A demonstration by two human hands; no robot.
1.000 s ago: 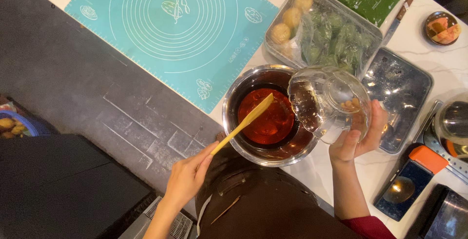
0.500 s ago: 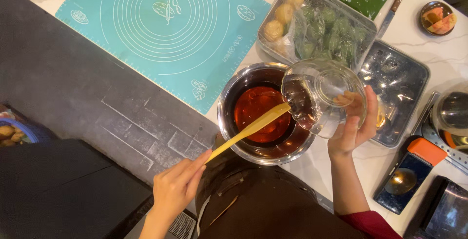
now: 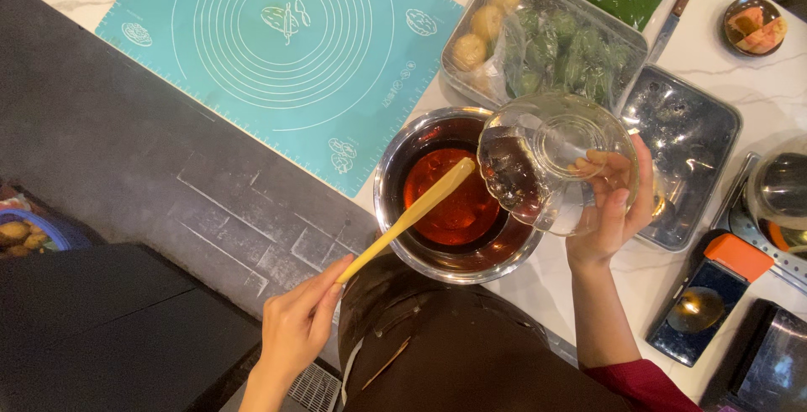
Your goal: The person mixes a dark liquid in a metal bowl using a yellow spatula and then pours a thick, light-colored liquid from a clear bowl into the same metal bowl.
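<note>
Two hands, spatula (image 3: 412, 214) and glass bowl (image 3: 551, 160) gripped

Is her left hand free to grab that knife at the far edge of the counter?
Probably not: the left hand holds the yellow spatula, and the knife lies far across, beyond the metal bowl and tray.

Counter: white marble-look top (image 3: 714, 76) with faint grey veins, running diagonally across the upper right.
Counter front: dark grey face (image 3: 126, 143) with brick-like tile joints lower down (the upper band looks plain).
Mat: turquoise baking mat (image 3: 277, 50) printed with white concentric rings, lying flat on the counter.
Floor side: black surface (image 3: 92, 328) at lower left, matte and unlit.
Grate: pale slotted grille (image 3: 313, 388) at the bottom edge.
Light: bright and even on the marble, dim below the counter edge.
</note>
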